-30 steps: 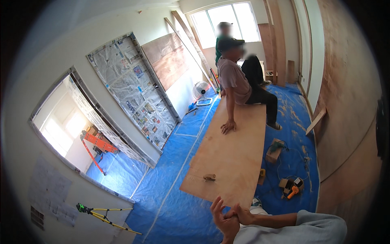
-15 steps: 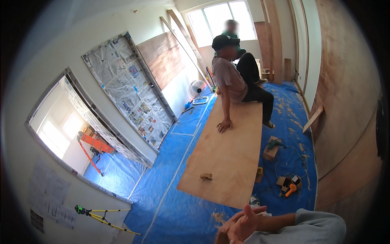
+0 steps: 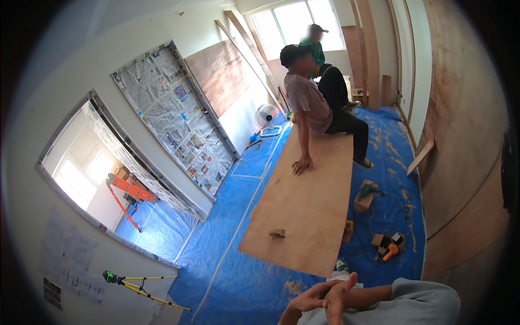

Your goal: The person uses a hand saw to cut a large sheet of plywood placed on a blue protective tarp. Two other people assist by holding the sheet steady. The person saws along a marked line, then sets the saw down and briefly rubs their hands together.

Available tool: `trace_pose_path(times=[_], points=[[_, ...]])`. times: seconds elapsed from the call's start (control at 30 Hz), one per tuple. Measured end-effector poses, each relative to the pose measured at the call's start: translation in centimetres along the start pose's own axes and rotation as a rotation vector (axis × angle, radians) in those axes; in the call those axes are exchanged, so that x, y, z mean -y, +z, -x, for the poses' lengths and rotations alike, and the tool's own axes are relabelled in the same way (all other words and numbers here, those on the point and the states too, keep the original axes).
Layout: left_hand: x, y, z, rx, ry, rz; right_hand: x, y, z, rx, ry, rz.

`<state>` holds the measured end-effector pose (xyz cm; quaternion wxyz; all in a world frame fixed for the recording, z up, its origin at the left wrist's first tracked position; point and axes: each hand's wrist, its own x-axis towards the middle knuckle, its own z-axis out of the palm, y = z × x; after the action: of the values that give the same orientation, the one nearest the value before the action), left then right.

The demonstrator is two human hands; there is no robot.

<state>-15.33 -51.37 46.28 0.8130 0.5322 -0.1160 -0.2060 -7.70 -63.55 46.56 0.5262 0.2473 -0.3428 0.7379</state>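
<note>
My left hand [image 3: 312,297] and my right hand [image 3: 337,298] meet low in the picture, over grey cloth [image 3: 425,299]. They cross loosely at the fingers, which look stretched rather than curled. The right thumb points up. I see no object in either hand. Just beyond them lies the near end of a large plywood sheet [image 3: 298,206], and a shoe [image 3: 342,265] shows by its corner. On the sheet rests a small brown block-like piece [image 3: 277,233], whose kind I cannot make out.
A person in a cap [image 3: 306,95] sits on the sheet's far end; another in green [image 3: 314,49] is behind. Blue sheeting [image 3: 216,238] covers the floor. Right: a corded tool [image 3: 368,189] and an orange-handled tool [image 3: 390,252]. Left: a yellow tripod [image 3: 143,290]. Beyond stands a fan [image 3: 266,116].
My hands have come closer together, with the fingers now crossing. The person in green has risen and leaned to the right. The seated person's legs have shifted right. The view has shifted slightly.
</note>
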Motion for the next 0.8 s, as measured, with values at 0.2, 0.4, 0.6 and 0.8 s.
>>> trace_pose_path(times=[0.2, 0.4, 0.6, 0.8], points=[[-0.9, -0.4, -0.1, 0.042, -0.039, -0.114, 0.3, 0.2, 0.4, 0.069, -0.014, -0.018], [0.0, -0.9, -1.2, -0.002, 0.026, -0.154, 0.4, 0.2, 0.4, 0.106, -0.028, -0.036], [4.4, -1.0, -2.6, -0.058, 0.082, 0.062, 0.5, -0.1, 0.5, 0.127, -0.052, -0.043], [9.1, -0.2, -1.7, -0.206, 0.034, 0.213, 0.1, -0.7, 0.5, 0.191, -0.060, -0.084]])
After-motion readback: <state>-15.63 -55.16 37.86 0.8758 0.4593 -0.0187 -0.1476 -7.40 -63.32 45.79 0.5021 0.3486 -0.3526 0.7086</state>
